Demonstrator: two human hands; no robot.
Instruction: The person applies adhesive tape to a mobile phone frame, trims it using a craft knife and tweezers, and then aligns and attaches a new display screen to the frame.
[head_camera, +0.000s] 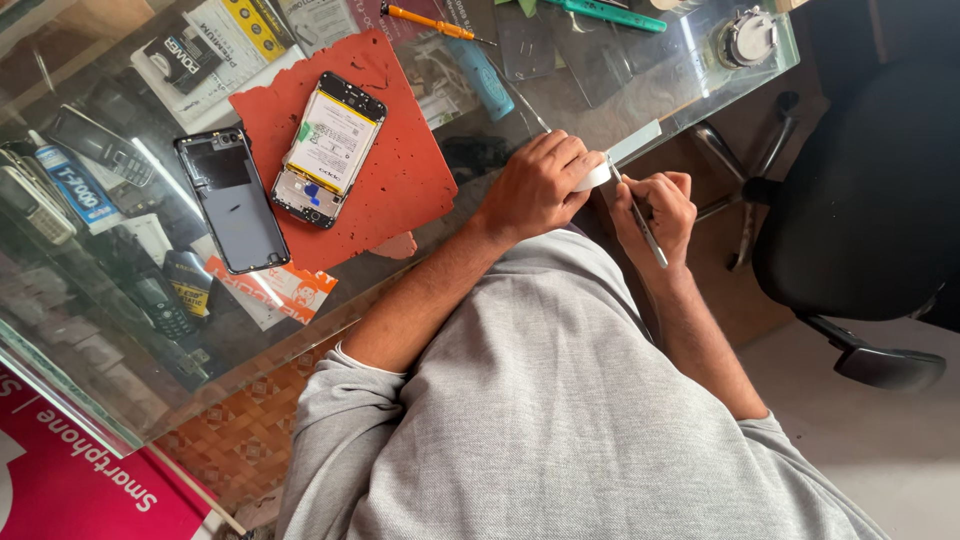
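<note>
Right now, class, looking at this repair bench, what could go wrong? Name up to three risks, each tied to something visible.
1. The left hand holds a white tape roll while the right hand works tweezers at it off the table edge; a slip could jab a finger.
2. The opened phone lies with its battery exposed, so a dropped tool might damage it.
3. The orange screwdriver could roll on the glass table.

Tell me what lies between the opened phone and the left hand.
In the head view, only the red work mat lies between the opened phone and the left hand, then bare glass counter.
</note>
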